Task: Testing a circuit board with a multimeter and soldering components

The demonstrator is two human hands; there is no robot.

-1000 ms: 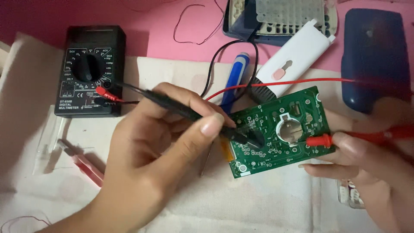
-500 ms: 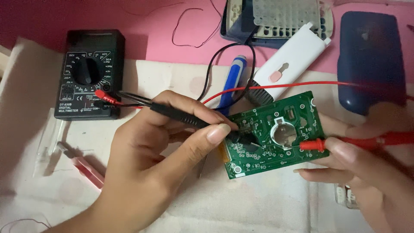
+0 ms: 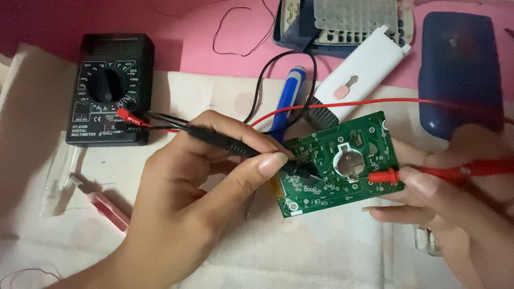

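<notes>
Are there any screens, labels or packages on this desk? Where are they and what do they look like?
Multimeter: upper left, black box, dark blank screen above a round dial ringed with white and red markings.
Circuit board: centre right, green rectangle with small white printed labels.
No packages seen.

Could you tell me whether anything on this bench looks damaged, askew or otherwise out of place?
Nothing looks damaged or spilled. The green circuit board lies tilted on the white cloth, with the black probe in the left hand and the red probe in the right hand both on it. The multimeter sits flat.
</notes>
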